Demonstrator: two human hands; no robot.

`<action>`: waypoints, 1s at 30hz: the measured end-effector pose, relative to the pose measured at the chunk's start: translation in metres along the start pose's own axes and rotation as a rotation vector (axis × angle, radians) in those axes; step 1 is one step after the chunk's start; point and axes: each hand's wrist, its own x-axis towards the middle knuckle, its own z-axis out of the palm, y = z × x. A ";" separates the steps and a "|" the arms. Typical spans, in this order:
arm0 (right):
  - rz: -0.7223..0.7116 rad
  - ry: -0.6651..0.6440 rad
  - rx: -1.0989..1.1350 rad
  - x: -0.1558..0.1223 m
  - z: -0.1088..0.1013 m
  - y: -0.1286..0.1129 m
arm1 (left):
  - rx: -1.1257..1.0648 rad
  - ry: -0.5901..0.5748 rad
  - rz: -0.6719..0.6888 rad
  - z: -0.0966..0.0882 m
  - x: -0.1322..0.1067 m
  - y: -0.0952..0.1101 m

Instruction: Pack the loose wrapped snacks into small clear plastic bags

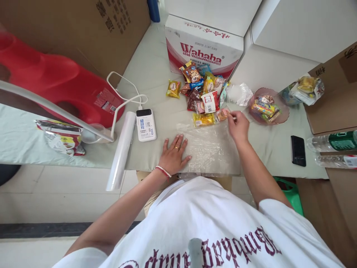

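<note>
My left hand [175, 154] lies flat on the cloth with its fingers spread, at the left edge of a clear plastic bag [214, 149] laid out flat. At the bag's far right corner, my right hand [239, 127] has thumb and fingers pinched at the wrapper end of a small pinkish wrapped snack [222, 114]. Beside that snack lies a yellow-wrapped snack [203, 120]. Behind them is a heap of packaged snacks, including a red and white packet [210, 102], a brown cookie packet [192, 72] and a separate yellow packet [173, 89].
A pink glass bowl [283, 111] of snacks stands right, near crumpled clear plastic [240, 93]. A Wahaha carton [205, 48] backs the heap. To the left are a power bank [146, 125], a plastic roll [122, 149] and a red jug [64, 78]. A black phone [298, 150] lies right.
</note>
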 end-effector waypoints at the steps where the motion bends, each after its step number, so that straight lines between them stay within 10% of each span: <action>1: -0.006 -0.021 0.008 0.019 0.014 -0.015 | 0.002 -0.005 0.002 0.000 0.001 0.001; 6: -0.014 -0.124 -0.150 0.067 0.066 -0.062 | 0.011 -0.009 -0.010 -0.002 0.003 0.002; 11: -0.209 -0.033 -0.162 0.048 0.023 -0.060 | -0.008 -0.010 -0.019 -0.002 0.002 0.002; 18: -0.698 -0.763 -0.223 -0.044 -0.025 -0.078 | -0.018 0.002 -0.003 -0.001 0.002 0.001; 30: -0.507 -0.723 -0.285 -0.087 -0.003 -0.062 | 0.001 0.038 0.003 0.004 0.000 0.001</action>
